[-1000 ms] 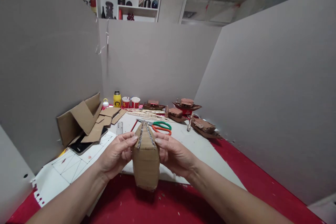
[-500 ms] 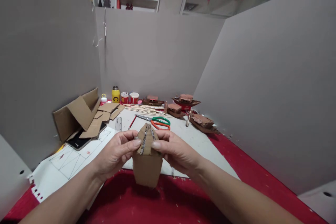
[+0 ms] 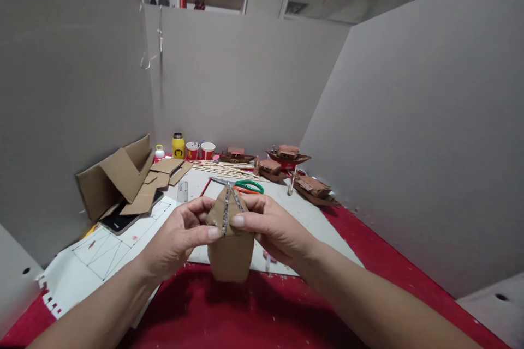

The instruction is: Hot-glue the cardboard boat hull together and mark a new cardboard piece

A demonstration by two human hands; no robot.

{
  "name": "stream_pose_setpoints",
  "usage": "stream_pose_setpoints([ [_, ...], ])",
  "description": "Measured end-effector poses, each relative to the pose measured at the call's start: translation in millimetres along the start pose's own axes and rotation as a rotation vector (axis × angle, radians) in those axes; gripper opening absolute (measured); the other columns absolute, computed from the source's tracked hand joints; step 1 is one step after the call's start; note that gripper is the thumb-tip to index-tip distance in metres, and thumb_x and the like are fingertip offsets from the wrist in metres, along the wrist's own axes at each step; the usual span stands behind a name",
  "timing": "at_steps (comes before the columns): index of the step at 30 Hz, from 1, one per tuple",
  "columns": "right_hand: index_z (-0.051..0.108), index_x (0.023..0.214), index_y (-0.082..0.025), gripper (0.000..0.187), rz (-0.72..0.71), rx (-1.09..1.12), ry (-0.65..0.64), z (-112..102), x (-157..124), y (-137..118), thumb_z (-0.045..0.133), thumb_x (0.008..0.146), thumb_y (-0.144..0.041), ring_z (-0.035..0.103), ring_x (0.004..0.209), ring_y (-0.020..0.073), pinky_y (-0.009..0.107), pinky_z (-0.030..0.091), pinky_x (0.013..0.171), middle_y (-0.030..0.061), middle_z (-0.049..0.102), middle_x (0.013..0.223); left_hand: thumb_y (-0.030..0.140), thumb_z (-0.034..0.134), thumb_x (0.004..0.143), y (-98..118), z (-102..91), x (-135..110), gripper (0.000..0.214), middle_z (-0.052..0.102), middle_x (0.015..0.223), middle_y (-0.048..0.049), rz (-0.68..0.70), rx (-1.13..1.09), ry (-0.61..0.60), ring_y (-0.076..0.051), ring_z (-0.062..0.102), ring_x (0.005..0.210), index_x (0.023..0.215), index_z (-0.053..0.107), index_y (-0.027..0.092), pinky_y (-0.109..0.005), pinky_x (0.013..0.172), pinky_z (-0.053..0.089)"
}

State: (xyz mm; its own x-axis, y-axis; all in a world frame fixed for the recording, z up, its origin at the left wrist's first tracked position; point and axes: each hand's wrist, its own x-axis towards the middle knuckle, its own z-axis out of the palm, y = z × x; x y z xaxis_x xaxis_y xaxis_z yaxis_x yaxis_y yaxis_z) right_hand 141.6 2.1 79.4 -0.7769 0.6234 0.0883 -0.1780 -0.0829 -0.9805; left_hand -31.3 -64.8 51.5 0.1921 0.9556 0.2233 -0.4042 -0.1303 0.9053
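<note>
Between my two hands is a small folded cardboard piece, its top tapering to a point. Two rough grey corrugated edges run down the tapered part. My left hand pinches its left side, thumb in front and fingers partly hidden behind. On the right side, my right hand presses its thumb on the front face, the other fingers behind. The lower part hangs free over the red cloth. Just beyond its tip lie scissors with green and orange handles, beside a red pencil.
Cardboard scraps and a black phone lie left, near a sheet with drawn lines. A ruler, thin wooden sticks, a yellow bottle, paper cups and several brown model boats stand farther back.
The cardboard piece has turned slightly and its lower end has risen a little. My right thumb has shifted left across its front; my left thumb sits a little lower.
</note>
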Motion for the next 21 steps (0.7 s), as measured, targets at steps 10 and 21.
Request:
stream_pose_setpoints([
  [10,0.077,0.084,-0.013,0.026,0.047,0.024,-0.010,-1,0,5,0.078,0.063,-0.028,0.060,0.065,0.0139,0.026,0.044,0.067,0.0040,0.071,0.071,0.018,0.079,0.070,1,-1.9,-1,0.039,0.074,0.093,-0.0067,-0.032,-0.015,-0.027,-0.018,0.069,0.084,0.106,0.065,0.021,-0.027,0.077,0.050],
  [21,0.074,0.081,-0.014,0.024,0.047,0.039,-0.003,-4,4,11,0.078,0.063,-0.029,0.059,0.066,0.0133,0.025,0.043,0.067,0.0025,0.070,0.073,0.019,0.078,0.075,-8,-5.7,2,0.038,0.074,0.090,-0.0019,0.005,0.031,0.004,-0.015,0.068,0.082,0.107,0.060,0.027,-0.026,0.078,0.050],
])
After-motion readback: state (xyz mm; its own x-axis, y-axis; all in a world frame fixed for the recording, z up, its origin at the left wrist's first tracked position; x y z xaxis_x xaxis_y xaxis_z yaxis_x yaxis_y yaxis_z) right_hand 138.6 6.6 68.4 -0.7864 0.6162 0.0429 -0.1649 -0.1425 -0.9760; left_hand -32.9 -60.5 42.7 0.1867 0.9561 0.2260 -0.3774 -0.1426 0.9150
